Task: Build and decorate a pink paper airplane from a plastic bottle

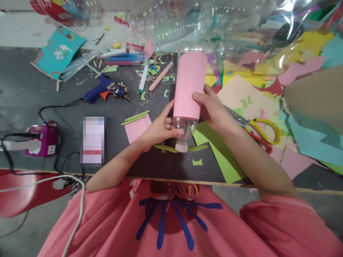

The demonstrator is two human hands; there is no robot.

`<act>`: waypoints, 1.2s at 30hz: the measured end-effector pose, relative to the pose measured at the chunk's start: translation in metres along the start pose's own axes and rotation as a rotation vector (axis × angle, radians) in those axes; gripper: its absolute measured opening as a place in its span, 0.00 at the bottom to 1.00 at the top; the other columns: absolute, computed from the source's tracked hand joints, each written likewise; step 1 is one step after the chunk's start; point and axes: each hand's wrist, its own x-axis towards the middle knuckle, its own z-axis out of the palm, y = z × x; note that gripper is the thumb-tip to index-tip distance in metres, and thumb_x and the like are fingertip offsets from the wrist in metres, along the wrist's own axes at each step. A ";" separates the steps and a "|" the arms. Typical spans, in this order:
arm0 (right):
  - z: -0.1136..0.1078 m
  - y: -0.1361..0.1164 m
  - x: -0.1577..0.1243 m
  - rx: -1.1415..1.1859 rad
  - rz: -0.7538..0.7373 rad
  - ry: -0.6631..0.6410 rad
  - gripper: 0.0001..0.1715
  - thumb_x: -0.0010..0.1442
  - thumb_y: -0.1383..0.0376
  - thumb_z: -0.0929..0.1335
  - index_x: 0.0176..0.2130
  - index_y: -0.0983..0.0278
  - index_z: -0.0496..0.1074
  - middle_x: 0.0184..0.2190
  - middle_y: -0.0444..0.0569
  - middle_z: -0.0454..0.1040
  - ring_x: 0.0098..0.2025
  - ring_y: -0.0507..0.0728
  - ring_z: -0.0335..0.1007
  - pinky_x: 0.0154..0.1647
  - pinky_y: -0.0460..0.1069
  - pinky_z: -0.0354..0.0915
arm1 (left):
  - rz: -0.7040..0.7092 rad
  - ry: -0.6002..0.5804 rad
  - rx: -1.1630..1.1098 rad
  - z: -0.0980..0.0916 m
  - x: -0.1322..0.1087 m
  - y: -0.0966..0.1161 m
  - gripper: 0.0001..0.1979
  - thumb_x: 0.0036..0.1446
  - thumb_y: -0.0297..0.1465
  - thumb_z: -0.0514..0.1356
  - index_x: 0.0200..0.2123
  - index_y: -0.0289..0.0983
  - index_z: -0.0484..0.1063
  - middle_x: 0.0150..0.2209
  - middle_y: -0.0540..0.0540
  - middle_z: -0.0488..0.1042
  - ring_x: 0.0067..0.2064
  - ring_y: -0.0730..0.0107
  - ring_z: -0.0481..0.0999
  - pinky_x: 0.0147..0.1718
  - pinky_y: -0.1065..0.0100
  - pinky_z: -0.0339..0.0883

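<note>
A clear plastic bottle (184, 125) wrapped in pink paper (190, 78) is held over the dark tabletop, its white cap pointing toward me. My left hand (164, 126) grips it near the neck, thumb on the clear plastic and fingers partly hidden behind. On the other side, my right hand (210, 105) closes round the pink paper with its thumb on top. Below the cap lie green leaf-shaped paper pieces (198, 148). Beside my left hand is a pink paper square (138, 128) with thin green strips (136, 116) on it.
A blue glue gun (100, 88), a phone (93, 141) and a purple box (44, 141) with cables are at left. Scissors (264, 134) lie among paper sheets at right, near my right forearm. Markers (160, 76) and scraps lie beyond; clear plastic bottles (174, 25) line the back.
</note>
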 end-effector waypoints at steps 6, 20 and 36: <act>-0.017 0.011 0.013 -0.077 -0.019 0.002 0.28 0.47 0.52 0.73 0.45 0.55 0.63 0.39 0.46 0.74 0.40 0.58 0.74 0.35 0.54 0.73 | 0.383 0.443 0.630 -0.034 -0.001 0.020 0.13 0.59 0.37 0.55 0.45 0.39 0.71 0.44 0.44 0.76 0.44 0.67 0.75 0.46 0.63 0.68; -0.040 0.033 0.024 -0.272 -0.147 0.017 0.34 0.53 0.52 0.72 0.56 0.52 0.60 0.43 0.48 0.67 0.42 0.58 0.70 0.32 0.52 0.74 | 0.180 -0.100 1.399 -0.050 -0.009 0.029 0.14 0.45 0.35 0.67 0.35 0.36 0.73 0.47 0.41 0.67 0.50 0.53 0.64 0.49 0.53 0.57; -0.020 0.024 0.010 -0.398 -0.353 0.124 0.26 0.57 0.49 0.67 0.53 0.51 0.61 0.54 0.51 0.62 0.55 0.61 0.63 0.41 0.56 0.72 | 0.329 0.525 0.612 -0.058 0.000 0.026 0.07 0.53 0.35 0.57 0.29 0.39 0.63 0.20 0.55 0.65 0.22 0.76 0.66 0.23 0.72 0.58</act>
